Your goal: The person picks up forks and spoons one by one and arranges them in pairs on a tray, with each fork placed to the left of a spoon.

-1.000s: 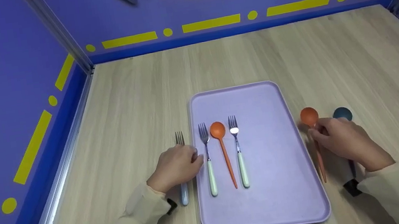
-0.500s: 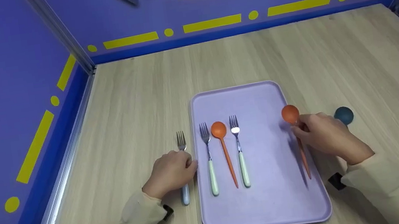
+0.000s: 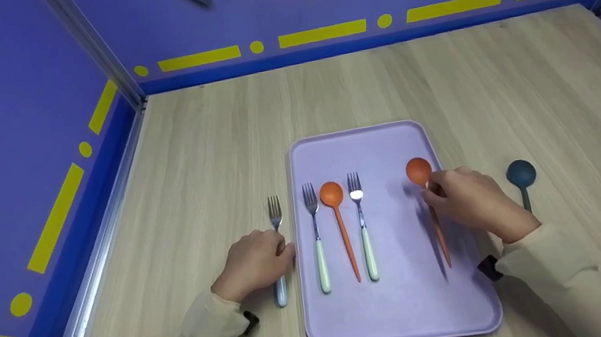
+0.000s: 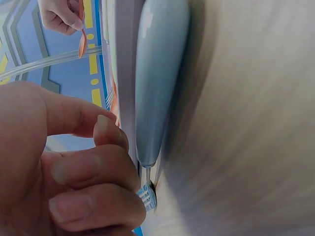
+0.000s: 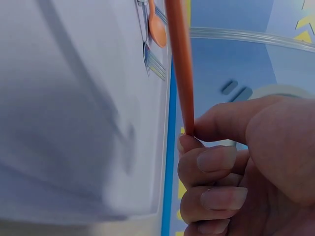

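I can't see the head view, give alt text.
A right hand holds an orange spoon above a purple tray bearing two forks and another orange spoon. The left hand is over a fork left of the tray; a dark spoon lies to its right.

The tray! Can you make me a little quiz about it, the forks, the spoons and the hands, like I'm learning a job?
1. How many forks lie on the tray?
2. True or false: the right hand holds a fork.
3. The spoon lying right of the tray is: A) white, B) dark teal, C) yellow.

Key:
1. Two.
2. False; it holds an orange spoon.
3. B.
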The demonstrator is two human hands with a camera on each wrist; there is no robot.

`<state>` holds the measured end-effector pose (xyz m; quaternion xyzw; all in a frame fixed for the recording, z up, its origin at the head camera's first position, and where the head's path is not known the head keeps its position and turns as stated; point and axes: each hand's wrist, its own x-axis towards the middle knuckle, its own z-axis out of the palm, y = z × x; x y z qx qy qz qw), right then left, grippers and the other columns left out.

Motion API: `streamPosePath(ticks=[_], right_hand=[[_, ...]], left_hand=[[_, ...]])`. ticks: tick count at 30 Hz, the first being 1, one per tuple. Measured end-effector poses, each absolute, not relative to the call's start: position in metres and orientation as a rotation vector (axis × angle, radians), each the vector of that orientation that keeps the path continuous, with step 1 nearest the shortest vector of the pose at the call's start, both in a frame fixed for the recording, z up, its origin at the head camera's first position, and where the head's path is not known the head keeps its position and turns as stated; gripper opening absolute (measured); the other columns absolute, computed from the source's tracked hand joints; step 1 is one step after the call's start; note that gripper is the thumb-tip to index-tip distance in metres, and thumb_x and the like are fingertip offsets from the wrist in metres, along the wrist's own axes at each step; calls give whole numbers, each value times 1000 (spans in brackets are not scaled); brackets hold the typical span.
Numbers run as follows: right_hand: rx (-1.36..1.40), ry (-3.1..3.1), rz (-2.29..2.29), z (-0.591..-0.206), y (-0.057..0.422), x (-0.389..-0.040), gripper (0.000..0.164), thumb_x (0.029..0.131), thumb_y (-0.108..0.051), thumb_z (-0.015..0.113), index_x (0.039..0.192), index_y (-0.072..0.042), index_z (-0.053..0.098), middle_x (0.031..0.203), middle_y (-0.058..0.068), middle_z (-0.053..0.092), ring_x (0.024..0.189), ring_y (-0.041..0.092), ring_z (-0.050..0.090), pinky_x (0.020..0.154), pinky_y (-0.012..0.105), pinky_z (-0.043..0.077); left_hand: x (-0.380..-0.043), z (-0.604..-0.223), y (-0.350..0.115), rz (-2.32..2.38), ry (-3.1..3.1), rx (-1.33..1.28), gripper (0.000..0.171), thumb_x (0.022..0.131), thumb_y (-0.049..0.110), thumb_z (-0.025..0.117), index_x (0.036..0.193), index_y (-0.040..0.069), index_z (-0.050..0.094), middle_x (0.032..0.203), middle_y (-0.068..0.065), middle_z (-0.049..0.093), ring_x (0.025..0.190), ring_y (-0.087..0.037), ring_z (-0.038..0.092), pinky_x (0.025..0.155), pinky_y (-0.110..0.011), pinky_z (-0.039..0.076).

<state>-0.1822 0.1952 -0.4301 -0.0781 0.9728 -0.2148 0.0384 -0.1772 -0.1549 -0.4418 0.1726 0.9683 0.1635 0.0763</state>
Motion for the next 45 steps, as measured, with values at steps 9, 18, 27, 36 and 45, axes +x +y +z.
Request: streamPosePath(ticks=[9,18,27,36,45], right_hand=[[-294,2991,-667,-434,179,-187,27,87,-26,58,66,-11,49,56,0,43,50,14,41,48,27,29],[-385,3013,-635,-438,164,-194,28,85,-23,57,61,-12,47,53,-3,40,49,13,39,47,27,28],[-413,2990,-612,-440,154,-199,31,85,-22,56,58,-13,43,52,-4,34,49,13,37,46,26,27],[-390,2935,-595,-445,145,-206,28,86,-22,56,61,-11,49,53,-1,41,49,15,42,46,26,31],[-387,2935,-548,-446,139,-208,29,86,-23,55,59,-12,47,52,-1,40,49,14,42,45,26,30]], left_hand=[[-176,-445,-163,455,2932,471,39,84,27,52,49,19,38,47,11,32,44,-7,30,42,-27,22],[-175,-449,-165,452,2938,467,45,86,27,53,46,20,32,43,12,26,42,-6,24,40,-25,18],[-173,-447,-168,457,2924,447,44,83,33,57,48,20,34,44,12,27,43,-7,26,41,-26,19],[-174,-451,-169,445,2911,393,41,83,34,57,49,19,37,46,11,31,43,-8,29,40,-26,21],[-174,-453,-167,437,2913,390,42,81,32,57,48,19,34,47,10,28,45,-9,26,41,-27,20]])
